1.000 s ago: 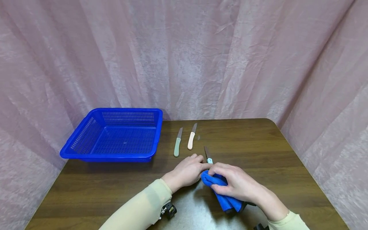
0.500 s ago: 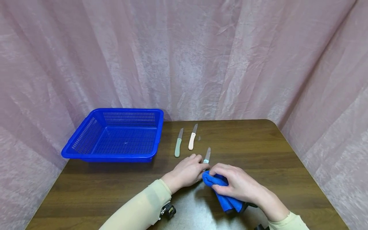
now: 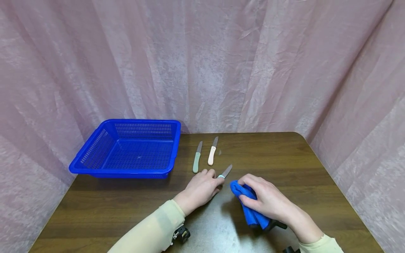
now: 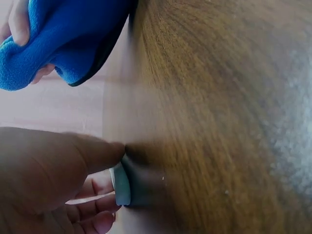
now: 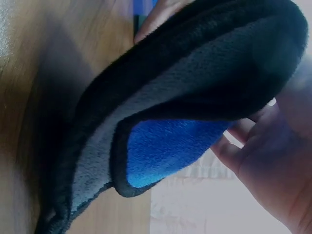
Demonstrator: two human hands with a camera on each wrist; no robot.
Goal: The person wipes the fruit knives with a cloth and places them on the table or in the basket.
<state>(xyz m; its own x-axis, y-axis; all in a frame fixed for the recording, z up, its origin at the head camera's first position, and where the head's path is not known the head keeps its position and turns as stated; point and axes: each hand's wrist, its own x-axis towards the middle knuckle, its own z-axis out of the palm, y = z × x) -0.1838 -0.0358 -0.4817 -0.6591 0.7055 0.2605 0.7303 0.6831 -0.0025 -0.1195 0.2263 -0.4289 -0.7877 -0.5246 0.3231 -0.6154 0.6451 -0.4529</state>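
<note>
My left hand point(image 3: 200, 188) pinches a small paring knife point(image 3: 226, 170) by its pale blue handle, low over the table. The blade points away and to the right; most of the handle is under my fingers, though its end point(image 4: 122, 187) shows in the left wrist view. Between thumb and fingers, my right hand point(image 3: 269, 199) grips a folded blue cloth point(image 3: 251, 215) with dark edging, to the right of the knife. The right wrist view shows the cloth's grey underside point(image 5: 165, 87). Beyond my left hand lie a green-handled paring knife point(image 3: 196, 161) and a cream-handled one point(image 3: 211, 156).
A blue plastic basket point(image 3: 121, 172) with slotted walls stands at the back left of the brown wooden table point(image 3: 284, 165). Pink curtains point(image 3: 202, 63) hang behind the table and at its sides. Light glares off the tabletop near the front.
My left hand has drawn leftward with the knife, whose blade has turned from leaning left to leaning right. The right hand and cloth have shifted slightly right, apart from the left hand.
</note>
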